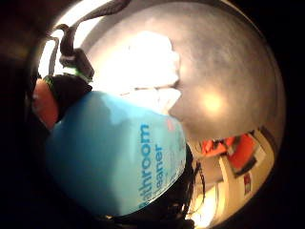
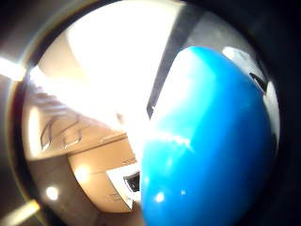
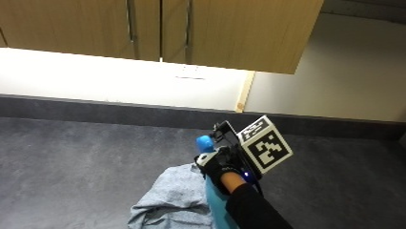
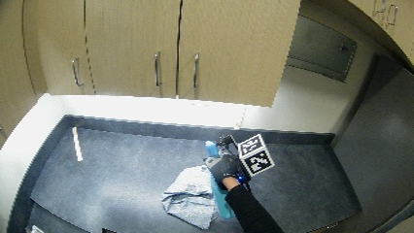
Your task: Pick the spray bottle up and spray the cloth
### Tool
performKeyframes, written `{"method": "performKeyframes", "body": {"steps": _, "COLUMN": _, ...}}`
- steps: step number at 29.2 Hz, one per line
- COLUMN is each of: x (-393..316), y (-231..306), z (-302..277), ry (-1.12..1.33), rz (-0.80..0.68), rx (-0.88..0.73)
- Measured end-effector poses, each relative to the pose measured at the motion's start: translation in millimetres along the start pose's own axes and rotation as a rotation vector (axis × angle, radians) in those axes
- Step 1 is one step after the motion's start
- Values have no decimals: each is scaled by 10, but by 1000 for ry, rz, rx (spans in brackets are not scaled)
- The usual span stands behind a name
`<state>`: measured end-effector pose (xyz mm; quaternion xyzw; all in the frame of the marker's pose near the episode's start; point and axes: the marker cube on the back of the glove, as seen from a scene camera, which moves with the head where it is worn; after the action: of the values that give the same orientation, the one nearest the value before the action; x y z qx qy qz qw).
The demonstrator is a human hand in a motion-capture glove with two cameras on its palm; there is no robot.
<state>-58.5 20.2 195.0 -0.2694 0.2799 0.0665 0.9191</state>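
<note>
**Bottle in hand, spraying not yet evidenced**

The gloved right hand [image 3: 222, 167] has its fingers wrapped around the neck of the blue bathroom cleaner spray bottle [image 3: 214, 202], holding it raised above the dark countertop [image 3: 76, 162]. The grey cloth [image 3: 171, 200] lies crumpled on that counter, just beside the bottle. Pick-up appears complete. No mist or wet patch is discernible, so spraying is judged outstanding.
</note>
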Motion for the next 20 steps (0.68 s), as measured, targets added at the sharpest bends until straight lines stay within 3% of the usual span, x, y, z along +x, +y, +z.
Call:
{"method": "performKeyframes", "body": {"steps": 8, "x": 544, "y": -185, "z": 391, "ry": 173, "rz": 324, "rx": -221}}
{"method": "performKeyframes", "body": {"steps": 13, "x": 685, "y": -168, "z": 503, "ry": 232, "rz": 379, "rx": -296}}
{"method": "performKeyframes", "body": {"steps": 20, "x": 712, "y": -170, "z": 498, "ry": 231, "rz": 371, "rx": -277}}
